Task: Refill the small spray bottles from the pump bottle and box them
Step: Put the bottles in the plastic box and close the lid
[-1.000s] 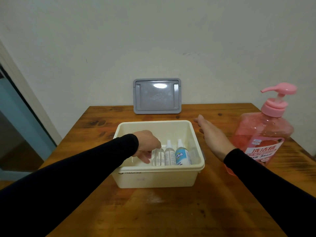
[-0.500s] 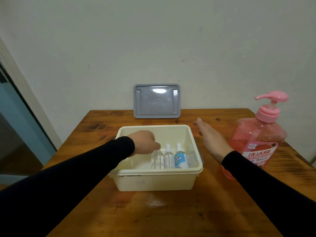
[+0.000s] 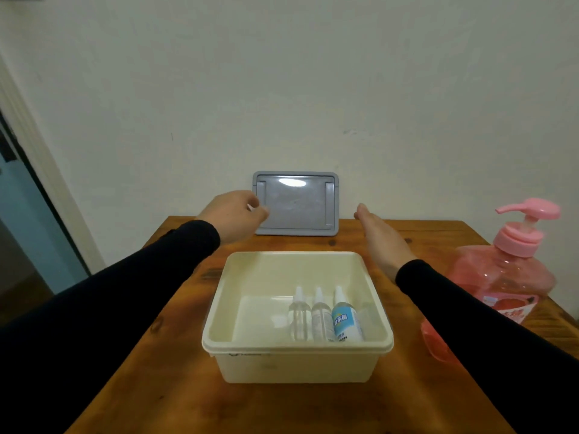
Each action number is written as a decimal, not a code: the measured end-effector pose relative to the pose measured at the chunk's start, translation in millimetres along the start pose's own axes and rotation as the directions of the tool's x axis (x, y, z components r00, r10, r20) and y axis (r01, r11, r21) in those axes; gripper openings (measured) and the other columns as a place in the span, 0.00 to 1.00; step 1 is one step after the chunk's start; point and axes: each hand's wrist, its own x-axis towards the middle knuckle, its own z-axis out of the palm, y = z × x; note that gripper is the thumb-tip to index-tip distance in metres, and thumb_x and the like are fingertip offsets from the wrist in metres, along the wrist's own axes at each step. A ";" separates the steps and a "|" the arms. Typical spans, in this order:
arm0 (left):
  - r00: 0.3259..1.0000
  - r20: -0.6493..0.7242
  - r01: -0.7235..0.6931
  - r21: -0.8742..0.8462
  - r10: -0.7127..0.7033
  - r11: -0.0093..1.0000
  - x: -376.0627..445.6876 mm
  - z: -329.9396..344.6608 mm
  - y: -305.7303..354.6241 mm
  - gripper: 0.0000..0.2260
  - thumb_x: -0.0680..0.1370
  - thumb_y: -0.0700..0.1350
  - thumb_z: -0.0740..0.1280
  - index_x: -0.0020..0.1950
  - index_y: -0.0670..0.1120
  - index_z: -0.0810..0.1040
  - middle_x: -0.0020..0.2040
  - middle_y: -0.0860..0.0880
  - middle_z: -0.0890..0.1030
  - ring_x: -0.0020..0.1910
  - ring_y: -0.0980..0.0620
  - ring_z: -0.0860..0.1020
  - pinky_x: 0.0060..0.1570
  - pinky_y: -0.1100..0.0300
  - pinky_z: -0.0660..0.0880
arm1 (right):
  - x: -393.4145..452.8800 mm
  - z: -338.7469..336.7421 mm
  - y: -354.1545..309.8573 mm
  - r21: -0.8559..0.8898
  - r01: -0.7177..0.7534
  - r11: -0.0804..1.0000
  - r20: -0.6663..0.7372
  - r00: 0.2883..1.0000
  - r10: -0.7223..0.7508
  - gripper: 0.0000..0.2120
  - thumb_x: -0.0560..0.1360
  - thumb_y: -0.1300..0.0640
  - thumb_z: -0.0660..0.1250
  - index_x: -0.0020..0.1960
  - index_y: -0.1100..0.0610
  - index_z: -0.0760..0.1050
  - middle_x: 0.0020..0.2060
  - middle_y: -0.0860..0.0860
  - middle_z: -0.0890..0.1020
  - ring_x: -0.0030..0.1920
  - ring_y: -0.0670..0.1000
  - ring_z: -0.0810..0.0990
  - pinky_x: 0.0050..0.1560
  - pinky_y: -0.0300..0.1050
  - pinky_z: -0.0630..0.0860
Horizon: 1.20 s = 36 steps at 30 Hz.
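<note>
The left hand (image 3: 233, 214) is raised near the far edge of the bench (image 3: 175, 386), its fingers loosely curled in a narrow grip that holds nothing, the fingertips just in front of the left edge of the lid (image 3: 296, 203); whether they touch it I cannot tell. The right hand (image 3: 383, 242) reaches toward the lid's right side with fingers straight and together, a flat empty grip. The grey lid stands upright at the bench's far edge, leaning on the wall (image 3: 282, 89). Between the forearms, mid-bench, sits the cream box (image 3: 250, 346). Three spray bottles (image 3: 322, 314) lie side by side in its near right part, touching, nozzles pointing away; the rightmost has a blue label. The pink pump bottle (image 3: 507, 270) stands at the right edge.
</note>
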 end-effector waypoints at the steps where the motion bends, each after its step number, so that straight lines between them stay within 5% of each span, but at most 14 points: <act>1: 1.000 -0.012 0.015 -0.006 -0.015 1.000 6.8 4.0 -5.2 0.19 0.80 0.55 0.60 0.66 0.46 0.73 0.61 0.47 0.78 0.51 0.52 0.73 0.48 0.60 0.67 | 5.7 2.4 -0.7 -0.011 0.003 1.000 0.007 1.000 -0.003 0.24 0.83 0.47 0.44 0.71 0.59 0.64 0.62 0.50 0.71 0.64 0.50 0.69 0.62 0.38 0.61; 6: 0.994 0.000 0.105 -0.049 -0.105 0.993 48.5 29.5 -32.6 0.24 0.80 0.57 0.58 0.72 0.45 0.67 0.66 0.44 0.75 0.61 0.46 0.74 0.52 0.57 0.68 | 48.2 15.7 -0.8 -0.043 -0.040 0.998 -0.022 0.999 0.040 0.24 0.84 0.49 0.43 0.68 0.62 0.67 0.65 0.57 0.72 0.65 0.56 0.69 0.58 0.44 0.63; 12: 0.990 0.052 0.136 -0.061 -0.133 0.989 98.3 61.9 -58.3 0.25 0.81 0.56 0.55 0.72 0.41 0.64 0.65 0.41 0.74 0.60 0.45 0.74 0.50 0.58 0.67 | 104.4 26.7 13.9 -0.055 -0.119 0.991 -0.054 0.992 0.116 0.25 0.83 0.48 0.42 0.71 0.60 0.63 0.71 0.58 0.67 0.69 0.58 0.66 0.65 0.47 0.61; 20: 0.980 0.095 0.188 -0.200 -0.172 0.962 151.7 90.6 -77.5 0.26 0.80 0.56 0.57 0.71 0.40 0.62 0.65 0.40 0.72 0.58 0.43 0.73 0.52 0.55 0.68 | 160.4 51.0 45.1 0.187 -0.299 0.936 -0.050 0.948 0.313 0.33 0.80 0.36 0.43 0.74 0.57 0.62 0.72 0.58 0.66 0.72 0.57 0.64 0.71 0.53 0.58; 26: 0.967 0.148 0.247 -0.361 -0.206 0.899 170.5 105.7 -77.0 0.26 0.80 0.54 0.60 0.71 0.40 0.62 0.66 0.40 0.71 0.60 0.42 0.73 0.57 0.51 0.71 | 186.0 55.5 52.0 0.321 -0.271 0.907 -0.018 0.956 0.292 0.33 0.79 0.36 0.47 0.74 0.57 0.61 0.71 0.57 0.67 0.70 0.57 0.66 0.70 0.52 0.60; 32: 0.957 0.160 0.288 -0.465 -0.240 0.837 174.3 108.2 -73.6 0.27 0.79 0.54 0.61 0.73 0.41 0.61 0.67 0.41 0.70 0.61 0.42 0.72 0.60 0.50 0.72 | 189.2 61.5 54.1 0.470 -0.239 0.850 0.049 0.968 0.245 0.23 0.78 0.35 0.49 0.48 0.48 0.75 0.55 0.52 0.79 0.60 0.54 0.76 0.69 0.55 0.66; 36: 0.968 0.149 0.251 -0.558 -0.203 0.791 169.0 95.0 -70.0 0.26 0.80 0.52 0.61 0.74 0.43 0.58 0.69 0.42 0.69 0.62 0.42 0.72 0.61 0.50 0.71 | 187.1 51.8 48.5 0.466 -0.190 0.864 0.045 0.980 0.192 0.25 0.79 0.36 0.46 0.64 0.49 0.71 0.58 0.52 0.77 0.60 0.53 0.74 0.70 0.52 0.65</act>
